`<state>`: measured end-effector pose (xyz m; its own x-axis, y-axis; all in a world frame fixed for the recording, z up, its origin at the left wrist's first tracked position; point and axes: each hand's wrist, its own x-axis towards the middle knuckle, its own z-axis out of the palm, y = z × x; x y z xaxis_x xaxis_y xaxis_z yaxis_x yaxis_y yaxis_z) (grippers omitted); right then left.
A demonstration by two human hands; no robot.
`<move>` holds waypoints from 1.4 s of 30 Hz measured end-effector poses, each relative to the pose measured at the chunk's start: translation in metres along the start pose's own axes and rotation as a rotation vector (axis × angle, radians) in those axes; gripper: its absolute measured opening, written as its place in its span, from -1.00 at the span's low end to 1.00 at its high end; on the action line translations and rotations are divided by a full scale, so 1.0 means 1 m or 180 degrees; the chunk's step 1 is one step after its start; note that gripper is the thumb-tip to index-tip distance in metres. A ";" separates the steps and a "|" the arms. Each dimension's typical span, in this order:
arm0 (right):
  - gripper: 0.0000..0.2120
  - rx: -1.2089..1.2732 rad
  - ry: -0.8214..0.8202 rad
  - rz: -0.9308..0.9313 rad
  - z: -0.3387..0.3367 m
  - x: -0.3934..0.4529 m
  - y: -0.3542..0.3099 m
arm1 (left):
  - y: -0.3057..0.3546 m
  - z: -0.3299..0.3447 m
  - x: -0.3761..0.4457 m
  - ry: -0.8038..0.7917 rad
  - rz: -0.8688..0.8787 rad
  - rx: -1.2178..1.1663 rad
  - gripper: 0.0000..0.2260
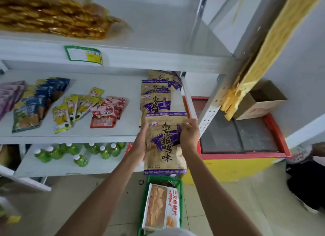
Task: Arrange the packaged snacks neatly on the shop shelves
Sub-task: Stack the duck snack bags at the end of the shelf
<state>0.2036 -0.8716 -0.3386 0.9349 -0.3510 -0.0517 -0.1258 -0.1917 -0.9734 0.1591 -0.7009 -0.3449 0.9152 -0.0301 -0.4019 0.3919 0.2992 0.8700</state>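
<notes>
A green basket [178, 183] on the floor held a white snack bag [161, 206]. Above it both hands held a tan-and-purple pack [165, 144], long axis running away from the camera, top toward the shelf [105, 135]: left hand [141, 140] along its left edge, right hand [189, 135] pinching its upper right. It overhung the shelf's front edge, overlapping a row of like packs [155, 102] beside the shelf's right end

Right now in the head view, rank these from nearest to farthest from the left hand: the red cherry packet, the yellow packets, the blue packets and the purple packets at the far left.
From the left hand, all on the middle shelf to its left:
1. Red cherry packet, closest.
2. Yellow packets, further left.
3. Blue packets, beyond those.
4. Purple packets, at the shelf's left end.
</notes>
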 end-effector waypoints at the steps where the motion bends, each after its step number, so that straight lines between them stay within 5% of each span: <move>1: -0.92 0.0106 -0.0026 -0.0030 -0.001 -0.009 -0.006 | 0.006 0.002 -0.006 0.0098 0.0081 0.0163 -0.39; 5: -0.83 0.0917 -0.0848 0.0264 -0.010 -0.038 -0.013 | 0.024 -0.013 -0.018 0.0622 0.0306 0.0482 -0.63; 8: -0.71 0.0738 -0.1878 0.0179 -0.017 -0.058 -0.001 | 0.041 -0.024 -0.023 0.0758 0.0364 0.0155 -0.69; 10: -0.73 0.0731 -0.2120 0.0077 -0.015 -0.069 0.009 | 0.047 -0.029 -0.024 0.0807 0.0456 0.0170 -0.74; 17: -0.77 0.0927 -0.1752 0.0085 -0.009 -0.087 0.008 | 0.044 -0.028 -0.028 0.0856 0.0554 0.0167 -0.76; 22: -0.83 0.0539 -0.1049 -0.0192 0.001 -0.094 0.014 | 0.038 -0.026 -0.021 0.2187 0.1238 0.1123 -0.65; 25: -0.81 -0.0089 -0.0498 -0.0524 0.012 -0.098 0.013 | 0.038 -0.003 -0.030 0.1430 0.1089 0.1203 -0.57; 28: -0.74 0.0060 -0.1317 -0.0765 0.019 -0.112 -0.001 | 0.044 0.010 -0.038 0.0228 0.0131 0.0532 -0.53; 32: -0.65 0.0082 -0.0908 -0.0882 0.005 -0.087 0.014 | 0.046 -0.017 -0.028 0.0370 0.0095 0.0040 -0.27; 35: -0.40 -0.0245 -0.1019 -0.0376 0.004 -0.075 0.022 | 0.049 -0.021 -0.031 0.0406 0.0034 -0.0031 -0.48; 42: -0.69 0.0454 -0.1202 -0.0051 -0.001 -0.076 0.024 | 0.044 -0.020 -0.023 0.0443 -0.0021 -0.0060 -0.58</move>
<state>0.1290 -0.8505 -0.3574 0.9959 0.0176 -0.0890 -0.0878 -0.0559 -0.9946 0.1536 -0.6682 -0.3035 0.8902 0.1000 -0.4445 0.3949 0.3173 0.8622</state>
